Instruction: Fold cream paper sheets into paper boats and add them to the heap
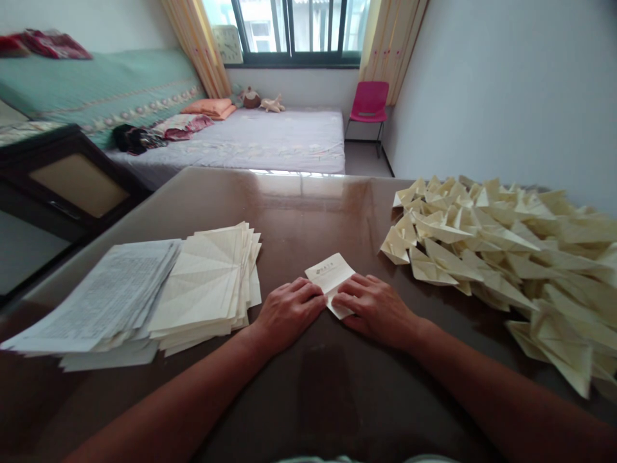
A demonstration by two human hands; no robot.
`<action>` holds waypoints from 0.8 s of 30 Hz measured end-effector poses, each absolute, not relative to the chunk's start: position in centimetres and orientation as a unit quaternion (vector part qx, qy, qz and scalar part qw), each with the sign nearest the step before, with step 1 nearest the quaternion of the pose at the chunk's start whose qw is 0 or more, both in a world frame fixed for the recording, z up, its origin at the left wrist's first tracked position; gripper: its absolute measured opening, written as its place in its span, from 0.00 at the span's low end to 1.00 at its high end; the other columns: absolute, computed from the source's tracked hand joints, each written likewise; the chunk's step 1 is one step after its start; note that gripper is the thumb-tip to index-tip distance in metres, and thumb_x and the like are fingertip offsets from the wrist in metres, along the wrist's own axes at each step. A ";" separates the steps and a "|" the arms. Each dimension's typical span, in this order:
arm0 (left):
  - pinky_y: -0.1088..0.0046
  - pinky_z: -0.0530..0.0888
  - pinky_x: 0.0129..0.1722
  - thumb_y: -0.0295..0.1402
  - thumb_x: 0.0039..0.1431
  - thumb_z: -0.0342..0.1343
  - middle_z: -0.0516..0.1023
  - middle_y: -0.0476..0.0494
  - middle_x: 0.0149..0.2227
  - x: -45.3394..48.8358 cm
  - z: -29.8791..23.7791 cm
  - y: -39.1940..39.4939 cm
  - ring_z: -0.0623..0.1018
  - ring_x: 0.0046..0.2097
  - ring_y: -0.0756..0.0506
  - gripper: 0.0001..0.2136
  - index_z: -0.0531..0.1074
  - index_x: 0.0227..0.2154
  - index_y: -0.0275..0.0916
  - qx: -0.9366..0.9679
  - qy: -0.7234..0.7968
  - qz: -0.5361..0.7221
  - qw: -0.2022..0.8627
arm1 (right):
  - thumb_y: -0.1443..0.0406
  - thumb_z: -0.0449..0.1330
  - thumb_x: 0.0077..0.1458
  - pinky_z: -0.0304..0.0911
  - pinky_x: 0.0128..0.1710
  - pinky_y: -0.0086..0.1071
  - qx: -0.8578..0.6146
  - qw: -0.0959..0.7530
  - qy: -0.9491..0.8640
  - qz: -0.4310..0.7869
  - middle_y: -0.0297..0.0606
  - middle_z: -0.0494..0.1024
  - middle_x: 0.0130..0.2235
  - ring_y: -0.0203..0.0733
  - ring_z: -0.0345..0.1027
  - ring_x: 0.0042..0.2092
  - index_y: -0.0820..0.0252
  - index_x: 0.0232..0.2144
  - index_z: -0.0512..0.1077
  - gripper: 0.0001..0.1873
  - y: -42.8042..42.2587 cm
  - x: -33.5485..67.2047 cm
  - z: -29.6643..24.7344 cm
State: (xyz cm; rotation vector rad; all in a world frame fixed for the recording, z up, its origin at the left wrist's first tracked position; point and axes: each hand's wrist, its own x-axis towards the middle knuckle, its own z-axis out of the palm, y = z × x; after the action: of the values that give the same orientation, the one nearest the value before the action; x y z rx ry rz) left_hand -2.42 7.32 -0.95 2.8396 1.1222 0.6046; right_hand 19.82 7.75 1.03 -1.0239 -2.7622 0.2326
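Observation:
A small cream sheet of paper [330, 269], partly folded and with a printed logo near its top edge, lies tilted on the dark brown table. My left hand [293, 310] has its curled fingers closed at the sheet's left edge. From the other side, my right hand [376, 307] presses closed fingers onto the lower right part and covers some of it. Left of my hands is a stack of creased cream paper [207, 270]. Many folded paper boats [486, 238] are heaped at the right.
A pile of printed sheets [110, 289] overlaps the cream stack on the table [284, 199]. Behind the table stands a bed [284, 138] with pillows and soft toys. A pink chair [369, 103] is by the right wall, and a dark cabinet [72, 180] at the left.

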 end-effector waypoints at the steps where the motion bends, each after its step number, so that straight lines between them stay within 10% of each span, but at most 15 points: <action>1: 0.70 0.71 0.44 0.33 0.65 0.48 0.77 0.47 0.40 -2.5 -0.9 7.3 0.73 0.44 0.47 0.10 0.75 0.41 0.42 0.914 0.356 0.193 0.018 | 0.61 0.56 0.59 0.56 0.42 0.36 -0.339 0.096 -0.931 0.095 0.38 0.75 0.39 0.44 0.65 0.44 0.56 0.39 0.73 0.08 7.9 20.0 0.9; 10: 0.67 0.72 0.48 0.29 0.65 0.46 0.77 0.46 0.47 -3.7 -0.9 7.3 0.72 0.49 0.45 0.12 0.73 0.45 0.39 0.921 0.342 0.183 0.039 | 0.58 0.50 0.63 0.56 0.34 0.28 -0.422 0.159 -0.861 0.237 0.36 0.75 0.34 0.36 0.67 0.35 0.58 0.27 0.71 0.17 8.6 20.8 -0.1; 24: 0.67 0.70 0.48 0.29 0.65 0.48 0.76 0.46 0.49 -3.8 -0.8 7.1 0.71 0.50 0.44 0.11 0.72 0.45 0.38 0.924 0.351 0.151 0.016 | 0.57 0.50 0.61 0.43 0.27 0.31 -0.559 0.043 -0.822 0.096 0.35 0.78 0.31 0.38 0.69 0.30 0.57 0.29 0.66 0.13 8.3 19.3 0.8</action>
State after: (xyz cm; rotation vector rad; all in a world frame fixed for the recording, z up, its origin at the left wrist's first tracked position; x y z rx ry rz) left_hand -3.78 7.05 -0.76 2.8737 1.0911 0.4702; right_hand 19.34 8.33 0.80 -1.7098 -2.5153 0.2940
